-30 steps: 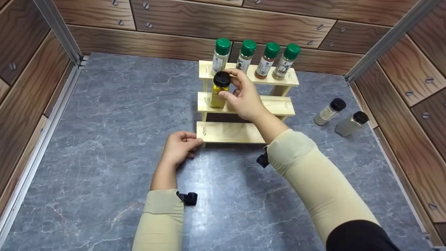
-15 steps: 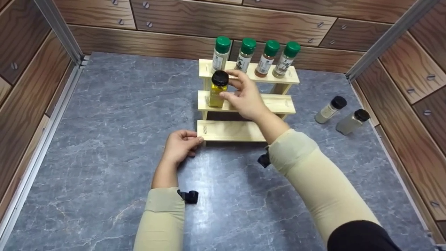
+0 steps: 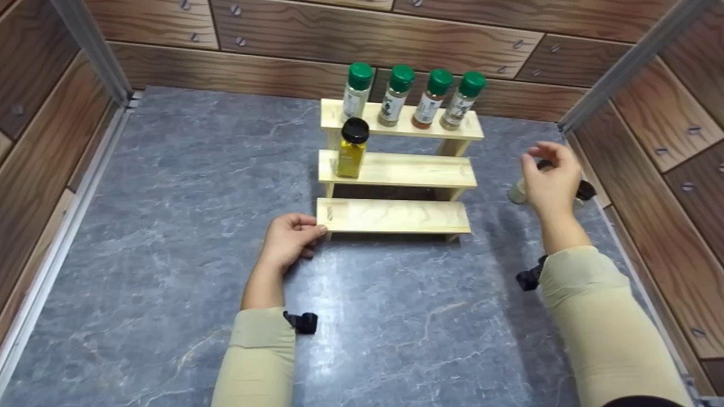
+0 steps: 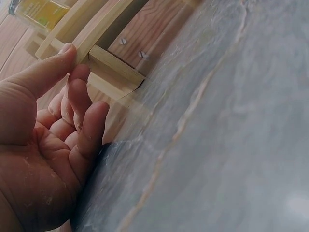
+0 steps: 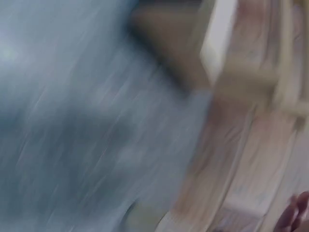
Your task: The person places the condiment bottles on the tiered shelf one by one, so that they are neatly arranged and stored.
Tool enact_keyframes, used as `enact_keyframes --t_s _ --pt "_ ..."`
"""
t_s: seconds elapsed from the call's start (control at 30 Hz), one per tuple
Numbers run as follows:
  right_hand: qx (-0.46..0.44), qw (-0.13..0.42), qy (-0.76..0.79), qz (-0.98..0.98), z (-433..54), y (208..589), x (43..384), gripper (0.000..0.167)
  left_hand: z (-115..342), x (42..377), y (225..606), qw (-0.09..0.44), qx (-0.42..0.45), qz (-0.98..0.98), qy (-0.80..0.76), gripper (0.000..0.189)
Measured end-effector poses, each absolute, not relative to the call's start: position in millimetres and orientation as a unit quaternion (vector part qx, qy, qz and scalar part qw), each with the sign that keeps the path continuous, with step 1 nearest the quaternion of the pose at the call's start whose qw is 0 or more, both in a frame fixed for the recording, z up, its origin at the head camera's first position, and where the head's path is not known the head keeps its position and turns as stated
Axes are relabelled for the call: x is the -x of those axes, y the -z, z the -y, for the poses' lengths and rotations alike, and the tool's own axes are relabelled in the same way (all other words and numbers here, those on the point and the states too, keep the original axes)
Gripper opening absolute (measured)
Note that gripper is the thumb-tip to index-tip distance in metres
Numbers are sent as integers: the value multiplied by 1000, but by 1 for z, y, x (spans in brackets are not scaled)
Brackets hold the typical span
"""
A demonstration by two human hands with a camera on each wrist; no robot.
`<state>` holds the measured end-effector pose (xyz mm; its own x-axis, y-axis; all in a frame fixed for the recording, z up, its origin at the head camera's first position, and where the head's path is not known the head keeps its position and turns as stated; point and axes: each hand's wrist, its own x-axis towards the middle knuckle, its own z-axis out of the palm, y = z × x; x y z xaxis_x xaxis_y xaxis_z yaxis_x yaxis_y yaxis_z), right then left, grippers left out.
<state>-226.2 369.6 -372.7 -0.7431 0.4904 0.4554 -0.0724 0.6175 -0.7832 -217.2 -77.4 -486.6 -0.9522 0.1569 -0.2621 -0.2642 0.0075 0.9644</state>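
Observation:
My left hand point(image 3: 290, 240) pinches the left front corner of a three-tier wooden rack point(image 3: 396, 215), thumb on top of the lowest shelf. In the left wrist view the thumb and curled fingers point(image 4: 79, 92) meet at that corner. A square bottle of yellow contents with a black cap point(image 3: 350, 159) stands at the left end of the middle shelf. Over at the right, my right hand point(image 3: 554, 183) hovers with bent fingers and nothing held. It partly hides two black-capped jars, a pale one point(image 3: 516, 193) and another whose cap point(image 3: 586, 191) shows. The right wrist view is blurred.
Several green-capped spice jars point(image 3: 394, 96) stand in a row on the top shelf. Wood-patterned walls point(image 3: 294, 39) with metal corner posts enclose the grey marbled tabletop point(image 3: 169, 226). The right wall is close beside the two black-capped jars.
My right hand has let go of the yellow bottle, leaving it on the middle shelf, and moved right to the black-capped jars. My left hand has stayed at the rack's corner.

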Motion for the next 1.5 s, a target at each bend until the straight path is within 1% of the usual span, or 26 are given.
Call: enact_keyframes --t_s 0.07,0.17,0.27,0.33,0.43,0.57,0.67,0.87,0.93,1.1,1.27,1.33,1.4,1.5 --pt "173 281 -372 868 -388 377 225 40 81 216 488 146 42 -693 -705 28" --pt "213 190 -320 904 -405 384 225 64 82 216 489 144 41 -692 -707 28" --pt "234 127 -297 917 -417 391 226 82 79 217 489 143 37 -693 -706 28" --pt "251 102 -297 916 -421 398 228 88 78 217 489 144 35 -693 -705 27" --pt "261 97 -283 918 -425 405 228 85 77 218 488 145 34 -694 -705 26" --pt "269 126 -246 923 -424 411 226 71 77 217 487 140 37 -694 -705 24" --pt "273 155 -246 917 -423 413 221 61 77 217 486 138 36 -695 -705 24" --pt "237 219 -259 910 -413 418 207 53 75 218 486 142 31 -693 -706 25" --pt "209 252 -253 910 -403 415 205 49 76 218 487 144 33 -693 -706 26" --pt "137 352 -270 886 -369 395 205 42 78 217 487 145 36 -694 -704 27" --pt "62 423 -314 848 -327 363 200 41 78 217 487 150 38 -693 -704 28" --pt "28 439 -331 835 -309 351 196 42 78 217 487 150 38 -694 -703 28" --pt "-4 443 -347 827 -291 341 194 44 78 217 487 149 38 -695 -702 28" --pt "-47 428 -366 825 -269 333 195 44 77 217 487 145 38 -695 -703 27"
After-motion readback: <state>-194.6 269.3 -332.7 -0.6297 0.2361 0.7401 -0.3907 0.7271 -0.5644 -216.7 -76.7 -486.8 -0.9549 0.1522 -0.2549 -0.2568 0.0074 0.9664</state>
